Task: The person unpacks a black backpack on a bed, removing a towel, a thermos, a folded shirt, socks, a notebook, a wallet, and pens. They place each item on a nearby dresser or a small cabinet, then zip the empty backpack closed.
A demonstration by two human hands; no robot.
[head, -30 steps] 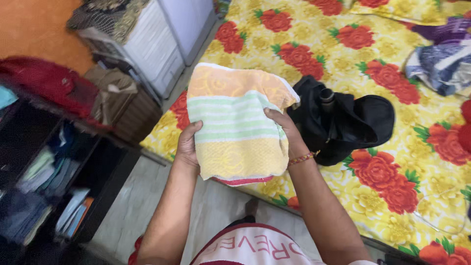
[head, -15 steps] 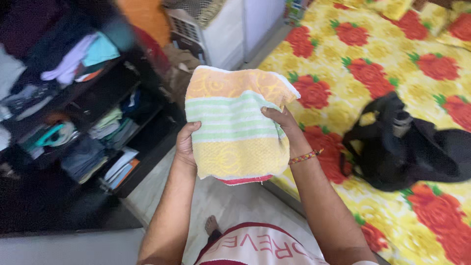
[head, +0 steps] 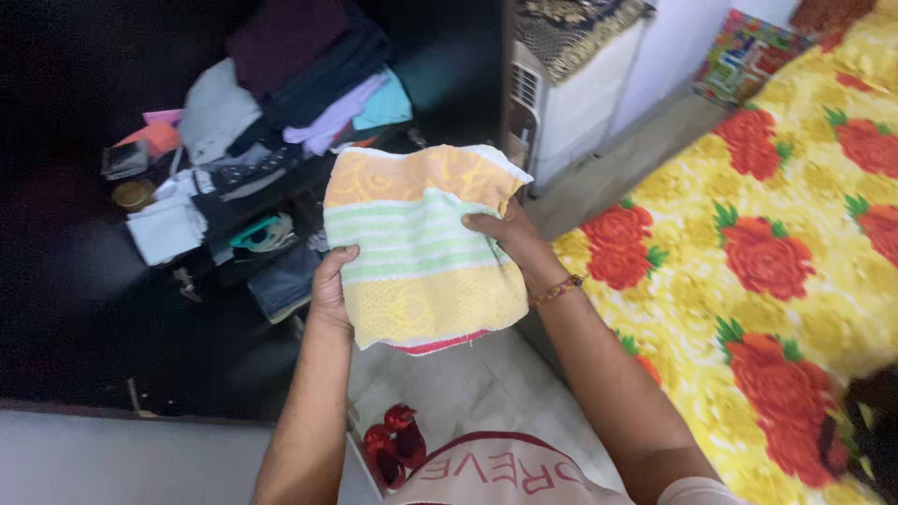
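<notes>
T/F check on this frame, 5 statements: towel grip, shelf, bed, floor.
1. Both hands hold the folded towel: left hand on its left edge, right hand on its right. True.
2. The towel is plain blue. False: orange, green-striped and yellow bands.
3. The dark shelf holds piled clothes. True.
4. The bedsheet is yellow with red flowers. True.
5. The towel lies on the bedsheet. False: it is held in the air, in front of the shelf.
</notes>
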